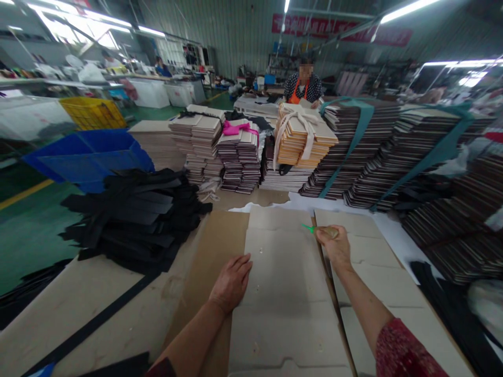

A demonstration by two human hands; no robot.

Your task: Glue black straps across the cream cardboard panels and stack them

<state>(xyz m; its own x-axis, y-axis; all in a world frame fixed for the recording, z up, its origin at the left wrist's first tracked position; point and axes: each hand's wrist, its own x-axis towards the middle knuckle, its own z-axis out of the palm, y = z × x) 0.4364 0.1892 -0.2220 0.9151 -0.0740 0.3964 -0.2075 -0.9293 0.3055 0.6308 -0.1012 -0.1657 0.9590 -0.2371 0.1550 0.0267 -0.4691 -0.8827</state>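
Note:
My right hand (334, 243) grips a small yellowish squeeze bottle (329, 231) with a thin green nozzle (308, 229). The nozzle points left over the upper part of a column of grey-beige board panels (281, 277). Small glossy spots show on some of these panels. Against the column's left edge rests my left hand (232, 280), fingers stretched out and lying flat, holding nothing. Brown board (210, 256) lies beneath that hand. A second row of overlapping board panels (379, 259) runs beneath and right of my right forearm, past a dark gap.
Black strips (133, 214) are heaped at left, near a blue crate (90, 157). Tied board stacks line the far edge, including a yellow-edged bundle (302, 139) and tall teal-strapped stacks (353, 141). A person in an orange apron (297, 94) is behind them.

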